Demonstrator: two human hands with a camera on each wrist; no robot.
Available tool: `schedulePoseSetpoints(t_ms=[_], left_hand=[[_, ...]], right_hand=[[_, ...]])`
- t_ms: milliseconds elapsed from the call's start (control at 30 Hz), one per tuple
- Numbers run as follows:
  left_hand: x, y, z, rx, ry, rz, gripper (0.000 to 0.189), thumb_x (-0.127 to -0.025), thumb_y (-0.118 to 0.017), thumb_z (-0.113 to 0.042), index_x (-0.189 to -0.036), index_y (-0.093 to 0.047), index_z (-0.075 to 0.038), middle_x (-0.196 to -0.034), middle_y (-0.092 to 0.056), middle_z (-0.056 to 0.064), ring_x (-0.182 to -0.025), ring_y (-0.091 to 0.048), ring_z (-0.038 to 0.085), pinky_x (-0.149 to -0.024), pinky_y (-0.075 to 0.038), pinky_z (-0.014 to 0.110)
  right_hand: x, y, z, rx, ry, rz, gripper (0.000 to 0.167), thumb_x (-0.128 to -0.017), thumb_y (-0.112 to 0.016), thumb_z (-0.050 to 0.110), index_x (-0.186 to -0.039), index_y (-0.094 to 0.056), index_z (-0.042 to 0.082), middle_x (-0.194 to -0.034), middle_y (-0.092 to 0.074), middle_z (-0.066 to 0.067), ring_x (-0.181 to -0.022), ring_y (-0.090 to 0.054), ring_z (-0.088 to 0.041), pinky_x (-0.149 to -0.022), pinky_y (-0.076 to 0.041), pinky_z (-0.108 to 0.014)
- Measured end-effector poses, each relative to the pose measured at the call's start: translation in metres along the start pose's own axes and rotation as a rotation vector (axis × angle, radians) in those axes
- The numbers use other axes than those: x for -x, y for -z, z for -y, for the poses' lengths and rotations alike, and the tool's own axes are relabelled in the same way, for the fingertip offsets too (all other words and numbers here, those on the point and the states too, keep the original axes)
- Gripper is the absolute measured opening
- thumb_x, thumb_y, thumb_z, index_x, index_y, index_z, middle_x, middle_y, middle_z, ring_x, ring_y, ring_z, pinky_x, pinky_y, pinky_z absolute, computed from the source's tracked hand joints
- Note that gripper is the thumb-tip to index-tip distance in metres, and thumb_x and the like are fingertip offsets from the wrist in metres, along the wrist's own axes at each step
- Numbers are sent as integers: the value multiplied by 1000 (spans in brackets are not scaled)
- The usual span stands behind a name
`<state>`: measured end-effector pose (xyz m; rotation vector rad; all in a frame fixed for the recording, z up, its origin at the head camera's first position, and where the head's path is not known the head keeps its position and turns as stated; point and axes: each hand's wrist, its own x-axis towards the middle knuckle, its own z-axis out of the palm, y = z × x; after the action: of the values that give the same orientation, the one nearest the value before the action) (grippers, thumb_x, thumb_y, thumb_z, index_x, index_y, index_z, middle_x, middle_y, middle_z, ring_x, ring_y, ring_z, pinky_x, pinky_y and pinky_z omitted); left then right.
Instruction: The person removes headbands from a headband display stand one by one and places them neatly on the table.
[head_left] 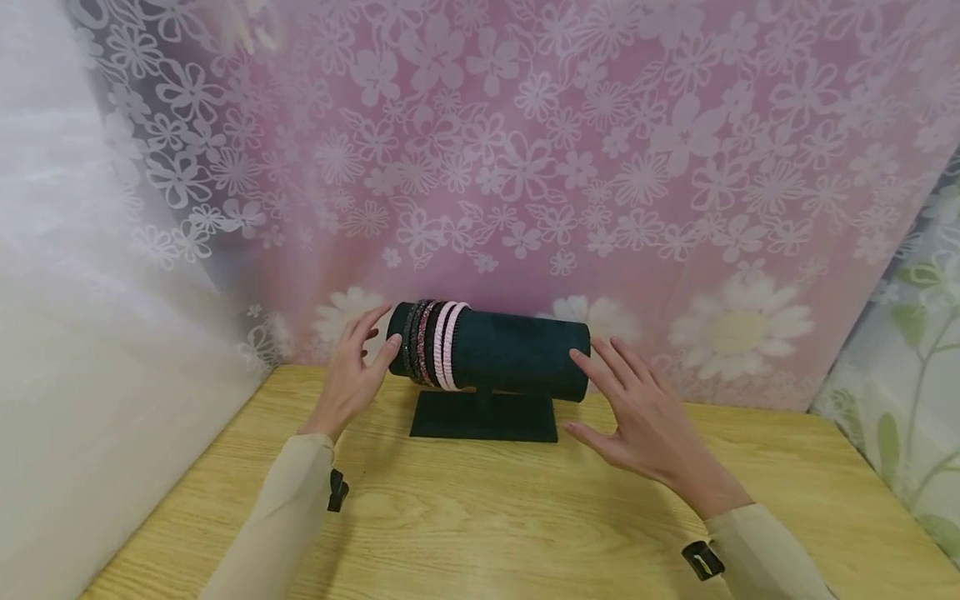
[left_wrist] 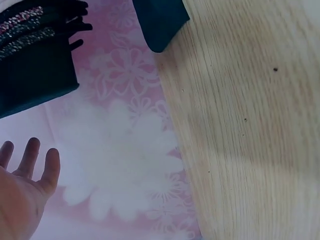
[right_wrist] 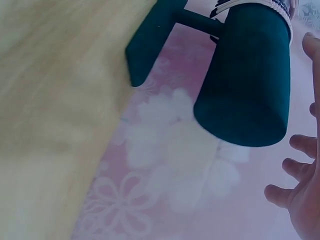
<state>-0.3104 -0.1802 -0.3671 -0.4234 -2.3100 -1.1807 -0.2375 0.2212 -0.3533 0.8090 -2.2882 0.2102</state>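
A dark green velvety display stand (head_left: pixel 517 354) with a padded horizontal roll on a flat base (head_left: pixel 450 414) stands on the table. Several bands circle the roll's left part: dark glittery ones, a reddish sparkly band (head_left: pixel 424 342) and pale pink ones (head_left: pixel 448 346). In the head view my left hand (head_left: pixel 352 362) is at the roll's left end, thumb in front; whether it touches is unclear. The left wrist view shows its fingers apart from the roll (left_wrist: pixel 37 80). My right hand (head_left: pixel 637 408), fingers spread, is beside the right end, gripping nothing. The right wrist view shows its fingers beside the roll (right_wrist: pixel 245 80).
The stand is near the back of a wooden table (head_left: pixel 480 517). A pink curtain with white flowers (head_left: pixel 525 167) hangs right behind it. White sheeting (head_left: pixel 112 333) covers the left side, and a leaf-patterned sheet (head_left: pixel 915 392) hangs at the right.
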Motion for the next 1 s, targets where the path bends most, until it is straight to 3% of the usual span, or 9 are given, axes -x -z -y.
schedulePoseSetpoints(t_ms=[200, 333, 467, 600, 700, 867, 1000], left_hand=[[-11, -5, 6, 23, 32, 43, 51, -104, -49, -53, -154, -36, -50, -161, -39, 3, -137, -51, 34, -106, -44, 59], [-18, -9, 10, 86, 51, 81, 54, -106, -43, -54, -158, -34, -42, -164, -34, 1, -138, -49, 35, -109, -42, 60], [-23, -15, 13, 152, 80, 119, 57, -107, -41, -54, -161, -29, -39, -168, -27, -6, -142, -46, 37, -115, -37, 61], [-28, -22, 14, 200, 94, 119, 55, -108, -39, -50, -161, -31, -36, -169, -26, -5, -153, -32, 31, -123, -27, 58], [-30, -25, 9, 239, 105, 113, 52, -110, -37, -44, -160, -35, -29, -169, -30, 0, -157, -24, 28, -125, -20, 58], [-25, -21, -14, 279, 144, 110, 50, -111, -36, -38, -156, -39, -18, -163, -38, 10, -151, -34, 35, -123, -25, 59], [-21, -19, -26, 274, 170, 98, 50, -111, -35, -37, -156, -37, -15, -162, -38, 12, -149, -36, 35, -122, -27, 57]], right_hand=[[-21, -2, 7, -18, 28, 3, 85, -90, -65, 66, -156, -44, 17, -160, -43, -18, -150, -36, -42, -113, -36, -66], [-33, -7, 12, -37, 52, 9, 86, -86, -73, 59, -156, -45, 17, -159, -44, -18, -150, -36, -42, -115, -35, -66], [-45, -16, 16, -55, 68, 15, 85, -86, -74, 57, -155, -46, 17, -158, -45, -18, -149, -38, -41, -116, -33, -65], [-58, -25, 19, -66, 66, 29, 81, -87, -72, 56, -154, -47, 17, -158, -46, -16, -147, -39, -40, -115, -36, -66], [-69, -30, 22, -61, 62, 36, 79, -88, -72, 55, -154, -48, 18, -158, -46, -14, -147, -41, -39, -112, -40, -66], [-86, -39, 28, -85, 58, 51, 77, -89, -70, 55, -153, -48, 19, -157, -47, -14, -147, -41, -38, -112, -40, -65], [-98, -48, 34, -116, 62, 58, 75, -91, -69, 55, -153, -48, 19, -156, -48, -14, -145, -43, -38, -114, -38, -63]])
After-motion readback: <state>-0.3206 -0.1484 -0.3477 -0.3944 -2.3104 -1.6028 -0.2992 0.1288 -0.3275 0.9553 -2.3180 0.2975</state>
